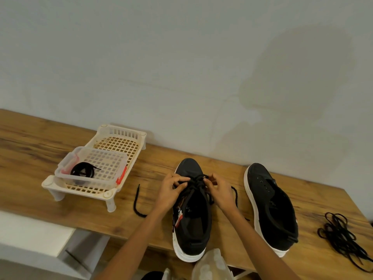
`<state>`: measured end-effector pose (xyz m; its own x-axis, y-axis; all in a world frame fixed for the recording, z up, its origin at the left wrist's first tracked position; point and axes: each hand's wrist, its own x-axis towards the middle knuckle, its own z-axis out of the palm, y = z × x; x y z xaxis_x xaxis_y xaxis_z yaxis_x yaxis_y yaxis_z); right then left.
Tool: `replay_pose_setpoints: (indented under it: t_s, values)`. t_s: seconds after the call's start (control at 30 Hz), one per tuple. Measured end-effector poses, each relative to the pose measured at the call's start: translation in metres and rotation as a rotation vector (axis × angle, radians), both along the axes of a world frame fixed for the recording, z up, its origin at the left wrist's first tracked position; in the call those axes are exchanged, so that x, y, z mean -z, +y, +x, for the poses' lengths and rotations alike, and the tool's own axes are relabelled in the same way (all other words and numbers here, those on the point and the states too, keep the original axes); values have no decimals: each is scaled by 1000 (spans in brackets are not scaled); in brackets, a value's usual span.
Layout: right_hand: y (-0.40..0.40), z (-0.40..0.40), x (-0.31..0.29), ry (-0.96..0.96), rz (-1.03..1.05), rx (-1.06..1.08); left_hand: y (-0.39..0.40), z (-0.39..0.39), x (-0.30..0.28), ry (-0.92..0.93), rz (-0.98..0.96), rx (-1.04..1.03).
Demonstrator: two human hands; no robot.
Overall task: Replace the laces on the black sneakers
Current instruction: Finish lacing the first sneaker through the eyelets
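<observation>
Two black sneakers with white soles stand on the wooden table. The left sneaker (191, 223) carries a black lace (196, 181) threaded through its front eyelets. My left hand (171, 190) pinches the lace at the left side of the eyelets, and my right hand (220, 190) pinches it at the right side. One loose lace end (136, 201) trails left on the table; another (235, 194) curls behind my right hand. The right sneaker (272, 207) has bare eyelets and no lace. A tangled pile of black laces (341, 235) lies at the far right.
A cream plastic rack (125, 136) stands at the left. On it sits a clear tub (109, 158) holding a coiled black lace (83, 170). The table's near edge (101, 233) runs just below the sneakers; a white wall rises behind.
</observation>
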<state>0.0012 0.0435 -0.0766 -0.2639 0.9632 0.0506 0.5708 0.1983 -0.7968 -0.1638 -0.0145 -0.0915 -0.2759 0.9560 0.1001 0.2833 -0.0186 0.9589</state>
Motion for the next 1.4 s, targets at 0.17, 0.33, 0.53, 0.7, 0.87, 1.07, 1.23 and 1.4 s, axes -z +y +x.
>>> replay_pose_setpoints:
  t_s: [0.17, 0.33, 0.53, 0.7, 0.87, 1.07, 1.23, 1.4]
  values:
    - [-9, -5, -8, 105, -122, 106, 0, -4, -2, 25, -6, 48]
    - [-14, -6, -13, 94, -81, 76, 8, -3, -5, 243, 28, 16]
    - [-13, -5, -11, 58, -46, 61, 5, -3, 4, 212, 59, 83]
    - [-12, -3, -10, 25, -42, 32, -3, 0, 12, 56, 62, 36]
    - [-12, -3, -10, 3, -29, 6, -2, -3, 6, 73, 74, 73]
    - [-17, -3, -16, 32, -34, -5, -1, -3, 8, 50, 66, 51]
    - [-18, -4, -18, 22, -47, -26, -9, -1, 12, -162, 60, 47]
    - [-17, -4, -18, 14, -45, -17, -7, -4, 11, 7, 15, 70]
